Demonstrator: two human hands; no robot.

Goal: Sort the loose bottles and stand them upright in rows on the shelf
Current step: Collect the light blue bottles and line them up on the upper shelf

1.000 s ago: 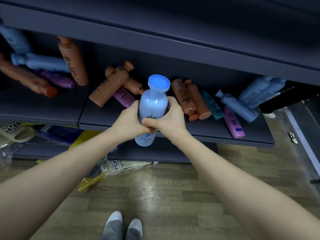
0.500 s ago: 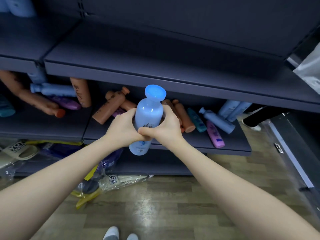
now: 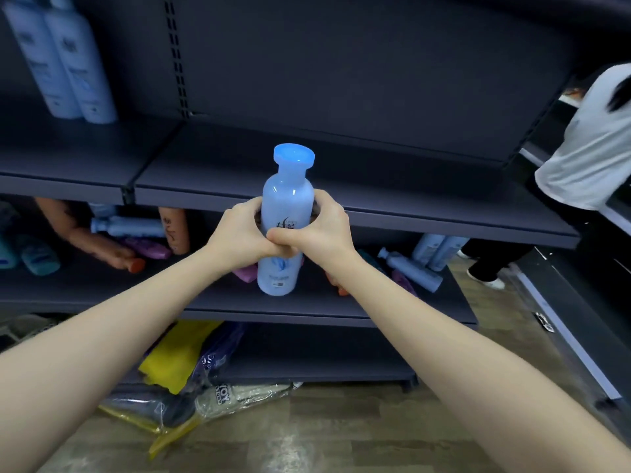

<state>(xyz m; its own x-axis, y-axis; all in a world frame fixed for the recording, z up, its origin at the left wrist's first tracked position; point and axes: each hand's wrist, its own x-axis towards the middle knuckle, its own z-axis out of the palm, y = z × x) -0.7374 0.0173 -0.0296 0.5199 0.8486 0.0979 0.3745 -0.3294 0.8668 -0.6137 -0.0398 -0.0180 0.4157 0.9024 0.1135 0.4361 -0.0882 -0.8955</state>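
**Blue bottle in both hands at the upper shelf's edge**

The upper shelf (image 3: 392, 179) runs wide and dark in front of me. At its far left stand two pale blue bottles (image 3: 65, 63), upright and touching each other. The lower shelf (image 3: 307, 302) carries the loose ones, lying on their sides: an orange-brown bottle (image 3: 99, 240) and a pale blue one (image 3: 133, 226) to the left, and another pale blue one (image 3: 409, 269) to the right.

I hold the blue bottle (image 3: 288, 199) in the air before the upper shelf's near edge. Its long axis is close to vertical, with the base pointing down.

My left hand (image 3: 239, 233) and right hand (image 3: 329, 230) both wrap its middle, fingers curled round the label and thumbs meeting at the near side.

Its wide, flared cap (image 3: 293, 155) points up and slightly away from me.

The plastic looks smooth and stiff, so I judge it slippery. It is probably full and has some weight. A grip round the waist seems right for steering the flat base down squarely. The cap is the wrong place to take hold of it.
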